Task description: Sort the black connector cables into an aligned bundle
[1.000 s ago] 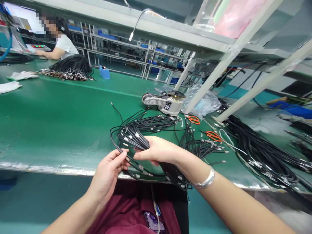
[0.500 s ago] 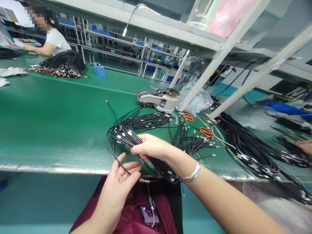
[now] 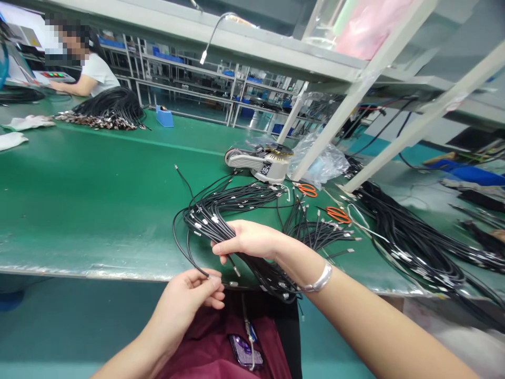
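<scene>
A thick bundle of black cables point(image 3: 211, 216) with small white tags lies over the front of the green table. My right hand point(image 3: 240, 239), with a silver bangle at the wrist, is wrapped round the bundle from above. Lower down, just off the table edge, my left hand point(image 3: 201, 289) pinches the end of a single black cable point(image 3: 179, 239) that loops out from the bundle. The pinched tip is hidden by the thumb and fingers. Metal-ended cables point(image 3: 323, 234) fan out on the table behind my right forearm.
A grey tape dispenser point(image 3: 268, 166) stands behind the bundle, near orange-handled scissors point(image 3: 306, 190) and a second orange pair point(image 3: 338, 214). More black cables point(image 3: 394, 226) lie at right beneath slanted white posts point(image 3: 347, 100). A co-worker point(image 3: 97, 73) sits at far left by another cable pile point(image 3: 110, 108).
My left hand has gone from spread fingers beside the loose cable to a pinch on its end, slightly lower. My right hand still grips the bundle. The view has shifted slightly.
</scene>
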{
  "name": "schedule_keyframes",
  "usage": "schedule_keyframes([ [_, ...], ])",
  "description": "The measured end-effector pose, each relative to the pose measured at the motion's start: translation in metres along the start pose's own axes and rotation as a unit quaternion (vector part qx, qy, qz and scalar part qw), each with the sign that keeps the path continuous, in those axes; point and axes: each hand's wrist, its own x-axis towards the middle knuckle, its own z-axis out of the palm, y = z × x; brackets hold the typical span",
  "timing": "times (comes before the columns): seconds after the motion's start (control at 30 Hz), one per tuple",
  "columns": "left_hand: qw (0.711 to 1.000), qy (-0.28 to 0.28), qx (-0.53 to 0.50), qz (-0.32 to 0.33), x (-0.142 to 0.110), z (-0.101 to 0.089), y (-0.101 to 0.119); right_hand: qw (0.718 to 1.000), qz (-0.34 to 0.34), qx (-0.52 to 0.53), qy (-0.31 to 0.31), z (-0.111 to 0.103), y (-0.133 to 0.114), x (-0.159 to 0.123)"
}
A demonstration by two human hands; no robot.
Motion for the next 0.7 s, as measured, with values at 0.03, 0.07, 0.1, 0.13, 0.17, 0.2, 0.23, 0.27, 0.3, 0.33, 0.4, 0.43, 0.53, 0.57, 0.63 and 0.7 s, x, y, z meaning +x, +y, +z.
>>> schedule_keyframes([
  [0.03, 1.0, 0.001, 0.002, 0.002, 0.0, -0.006, 0.005, 1.0, -0.005, 0.007, -0.001, 0.0, 0.0, 0.0],
  [0.07, 1.0, 0.001, 0.004, 0.005, 0.0, -0.011, 0.01, 1.0, -0.003, 0.022, -0.004, 0.001, 0.0, 0.0],
  [0.1, 1.0, 0.001, 0.004, 0.009, 0.001, -0.016, 0.015, 0.999, 0.004, 0.043, -0.008, 0.001, 0.0, 0.0],
  [0.13, 1.0, 0.001, 0.002, 0.012, 0.001, -0.019, 0.02, 0.998, 0.014, 0.062, -0.012, 0.002, 0.001, 0.0],
  [0.17, 1.0, -0.001, -0.001, 0.015, 0.002, -0.021, 0.023, 0.997, 0.022, 0.075, -0.013, 0.003, 0.001, 0.0],
  [0.2, 1.0, -0.004, -0.004, 0.016, 0.003, -0.022, 0.026, 0.997, 0.026, 0.078, -0.011, 0.003, 0.001, 0.0],
  [0.23, 1.0, -0.009, -0.006, 0.015, 0.004, -0.022, 0.028, 0.997, 0.026, 0.067, -0.008, 0.004, 0.002, 0.001],
  [0.27, 1.0, -0.013, -0.007, 0.014, 0.005, -0.02, 0.029, 0.999, 0.021, 0.046, -0.008, 0.005, 0.002, 0.001],
  [0.3, 1.0, -0.016, -0.006, 0.015, 0.006, -0.018, 0.031, 1.0, 0.016, 0.02, -0.011, 0.006, 0.003, 0.002],
  [0.33, 1.0, -0.018, -0.003, 0.018, 0.007, -0.016, 0.031, 1.0, 0.015, -0.003, -0.017, 0.007, 0.004, 0.002],
  [0.4, 0.999, -0.019, 0.004, 0.035, 0.01, -0.012, 0.034, 0.999, 0.02, -0.034, -0.027, 0.008, 0.004, 0.003],
  [0.43, 0.999, -0.018, 0.006, 0.047, 0.012, -0.011, 0.037, 0.999, 0.025, -0.042, -0.024, 0.008, 0.004, 0.002],
  [0.53, 0.998, -0.013, -0.007, 0.066, 0.02, -0.017, 0.045, 0.998, 0.045, -0.048, 0.002, 0.008, 0.004, 0.0],
  [0.57, 0.997, -0.008, -0.02, 0.068, 0.024, -0.022, 0.049, 0.998, 0.049, -0.045, 0.009, 0.007, 0.003, -0.002],
  [0.63, 0.997, 0.008, -0.046, 0.066, 0.031, -0.034, 0.055, 0.998, 0.057, -0.036, 0.015, 0.006, 0.002, -0.004],
  [0.7, 0.996, 0.018, -0.065, 0.058, 0.038, -0.043, 0.06, 0.997, 0.064, -0.033, 0.014, 0.005, 0.001, -0.005],
])
